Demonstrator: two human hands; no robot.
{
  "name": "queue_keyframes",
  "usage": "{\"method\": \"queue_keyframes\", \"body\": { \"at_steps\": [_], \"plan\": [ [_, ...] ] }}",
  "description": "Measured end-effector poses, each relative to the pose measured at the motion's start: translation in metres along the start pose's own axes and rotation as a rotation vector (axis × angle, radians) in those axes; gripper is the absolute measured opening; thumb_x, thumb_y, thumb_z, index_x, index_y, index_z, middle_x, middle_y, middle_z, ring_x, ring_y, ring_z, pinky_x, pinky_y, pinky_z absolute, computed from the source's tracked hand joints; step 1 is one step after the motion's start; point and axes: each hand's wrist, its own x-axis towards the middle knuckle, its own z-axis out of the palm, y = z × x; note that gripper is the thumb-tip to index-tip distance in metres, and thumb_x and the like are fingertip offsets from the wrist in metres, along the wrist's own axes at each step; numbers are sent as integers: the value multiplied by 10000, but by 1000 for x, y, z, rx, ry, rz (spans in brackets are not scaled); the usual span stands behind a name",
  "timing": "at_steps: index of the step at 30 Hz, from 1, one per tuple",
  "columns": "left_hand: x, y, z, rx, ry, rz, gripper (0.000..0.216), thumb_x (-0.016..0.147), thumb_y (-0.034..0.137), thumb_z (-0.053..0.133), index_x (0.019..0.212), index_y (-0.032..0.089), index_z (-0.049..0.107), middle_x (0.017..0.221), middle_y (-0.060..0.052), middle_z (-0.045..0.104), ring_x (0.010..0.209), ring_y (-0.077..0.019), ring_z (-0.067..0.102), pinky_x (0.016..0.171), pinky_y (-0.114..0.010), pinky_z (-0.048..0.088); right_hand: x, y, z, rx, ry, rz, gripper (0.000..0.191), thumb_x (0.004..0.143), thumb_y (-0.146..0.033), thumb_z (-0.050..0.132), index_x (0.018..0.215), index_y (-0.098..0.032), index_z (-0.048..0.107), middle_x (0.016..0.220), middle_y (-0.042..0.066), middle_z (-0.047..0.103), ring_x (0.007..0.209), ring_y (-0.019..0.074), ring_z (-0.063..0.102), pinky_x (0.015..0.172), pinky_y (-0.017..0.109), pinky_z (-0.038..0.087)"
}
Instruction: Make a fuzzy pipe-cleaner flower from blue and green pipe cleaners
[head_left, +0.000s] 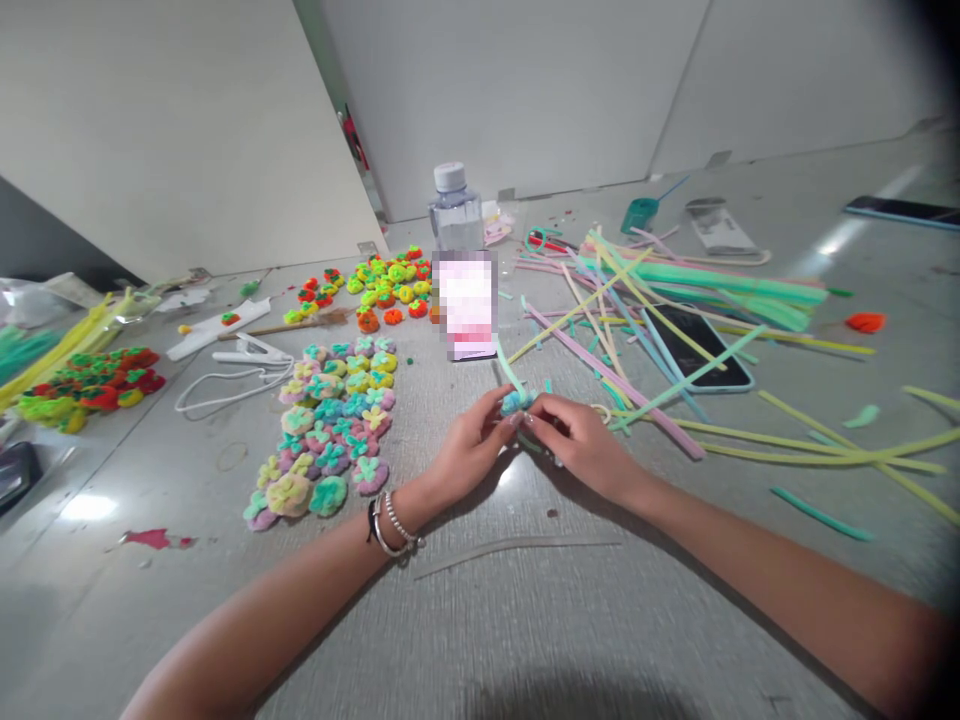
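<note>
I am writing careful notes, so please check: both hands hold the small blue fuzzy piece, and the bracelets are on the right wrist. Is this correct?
Not fully: the head view shows the bracelets on the left wrist. The left hand and right hand do hold the small blue fuzzy piece.

On grey surface (420, 640) we see fuzzy flowers (328, 495) left of our hands (469, 445); pipe cleaners (675, 434), phone (697, 325) to right; thin strip (517, 545) nearer us.
</note>
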Motion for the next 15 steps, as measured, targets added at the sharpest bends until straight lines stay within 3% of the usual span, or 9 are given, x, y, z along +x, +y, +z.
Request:
{"method": "queue_keyframes", "body": {
  "at_steps": [8, 15],
  "plan": [
    [-1, 8, -1, 193, 33, -26, 296, 975, 397, 417, 1082, 164, 565, 726, 3, 599, 658, -125, 549, 621, -259, 427, 0, -2, 0, -18, -39, -11, 244, 910, -299, 496, 691, -198, 530, 651, -17, 521, 622, 138, 465, 604, 289, 338],
    [-2, 6, -1, 208, 0, -2, 301, 991, 407, 365, 1098, 175, 524, 745, 4, 572, 667, -124, 520, 633, -269, 412, -1, 2, -1, 83, -97, 11, 289, 925, -352, 490, 679, -200, 497, 621, -34, 464, 581, 120, 412, 577, 289, 323]
  ]
}}
